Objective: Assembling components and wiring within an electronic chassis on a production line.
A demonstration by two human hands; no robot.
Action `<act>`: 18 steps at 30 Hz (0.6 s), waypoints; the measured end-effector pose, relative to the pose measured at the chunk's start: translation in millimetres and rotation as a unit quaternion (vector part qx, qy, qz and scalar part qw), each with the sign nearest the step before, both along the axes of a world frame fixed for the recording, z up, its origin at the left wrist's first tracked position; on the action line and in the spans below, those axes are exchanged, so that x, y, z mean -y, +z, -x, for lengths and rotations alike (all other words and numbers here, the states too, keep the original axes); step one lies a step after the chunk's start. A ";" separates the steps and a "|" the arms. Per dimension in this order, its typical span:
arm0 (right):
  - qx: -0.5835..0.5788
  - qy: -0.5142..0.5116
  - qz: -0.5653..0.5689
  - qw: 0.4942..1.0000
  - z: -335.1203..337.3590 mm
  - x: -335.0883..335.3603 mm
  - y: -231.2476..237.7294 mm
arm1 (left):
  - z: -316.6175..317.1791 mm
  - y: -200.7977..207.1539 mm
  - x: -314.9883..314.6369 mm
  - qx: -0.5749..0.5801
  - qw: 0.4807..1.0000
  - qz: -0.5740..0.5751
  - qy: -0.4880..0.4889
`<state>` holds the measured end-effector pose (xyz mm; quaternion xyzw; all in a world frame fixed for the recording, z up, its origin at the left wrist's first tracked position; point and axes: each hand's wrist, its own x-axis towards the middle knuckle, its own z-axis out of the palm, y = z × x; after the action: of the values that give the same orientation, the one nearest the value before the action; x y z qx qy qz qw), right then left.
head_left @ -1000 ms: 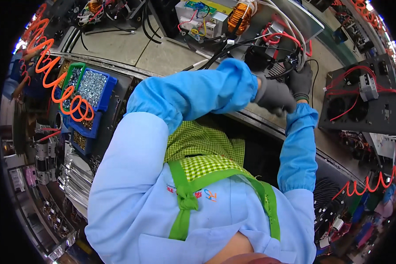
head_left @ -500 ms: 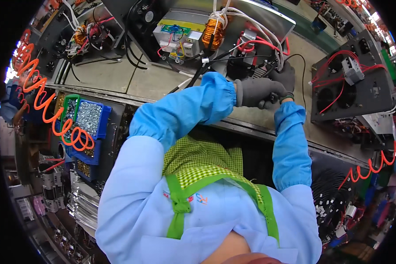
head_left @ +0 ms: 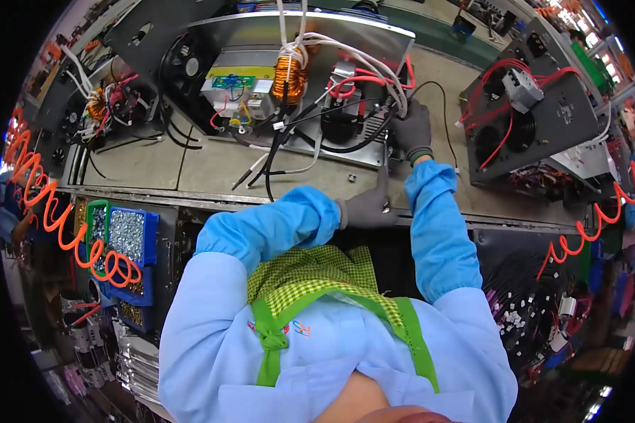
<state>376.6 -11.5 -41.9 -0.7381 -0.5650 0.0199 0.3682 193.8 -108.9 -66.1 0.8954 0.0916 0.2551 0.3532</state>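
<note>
My right hand [head_left: 411,132], in a dark grey glove, is closed at the lower end of a bundle of white cables [head_left: 395,81], by the right end of an open metal chassis [head_left: 363,154]. My left hand [head_left: 367,209], also gloved, is at the table's front edge, below the chassis corner. One finger or a slim grey thing points up from it, and a small shiny metal bit shows at its fingers; what it holds cannot be made out. The chassis carries a copper-wound coil [head_left: 289,76], a green circuit board [head_left: 233,82] and red wires [head_left: 363,74].
A small metal nut or fastener [head_left: 352,178] lies on the table before the chassis. To the right stands a grey panel [head_left: 501,134] with fans and red wires. At left are blue bins [head_left: 150,240] of fasteners and an orange coiled hose [head_left: 63,233]; loose cable ends [head_left: 250,173] reach toward me.
My left hand has moved away from my right hand, down toward the table edge. My right hand stays by the white cables. The whole view has shifted, so the bench appears further left and lower.
</note>
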 end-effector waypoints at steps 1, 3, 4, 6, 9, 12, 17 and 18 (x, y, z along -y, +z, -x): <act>0.002 -0.001 0.000 1.000 3.0 1.4 1.1 | 5.7 0.5 6.9 -0.061 0.976 0.208 0.034; -0.006 0.001 -0.025 1.000 8.5 1.9 3.3 | -0.2 20.9 0.6 -0.069 0.960 0.268 0.041; -0.005 -0.001 0.016 1.000 2.3 0.7 3.7 | -1.1 42.0 -5.1 -0.083 0.940 0.328 0.043; -0.031 -0.004 0.017 0.999 12.8 8.0 12.9 | -7.2 72.5 -53.2 -0.039 0.799 0.600 -0.004; -0.038 0.013 0.021 0.999 13.9 4.1 16.5 | -5.7 50.7 -28.0 -0.041 0.866 0.497 0.036; -0.035 0.004 0.019 0.999 10.0 -7.4 10.5 | 3.3 7.4 6.7 -0.027 0.951 0.305 0.032; -0.031 -0.003 0.016 0.999 6.5 -0.4 1.4 | -7.8 59.9 -62.8 -0.030 0.773 0.630 -0.064; -0.026 0.001 0.012 1.000 1.0 -0.3 5.7 | -6.2 72.7 -62.5 0.012 0.744 0.666 -0.053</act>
<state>375.6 -11.1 -36.2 -0.7410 -0.5560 0.0466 0.3736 200.0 -46.4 6.5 0.4329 0.1863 0.1203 0.8737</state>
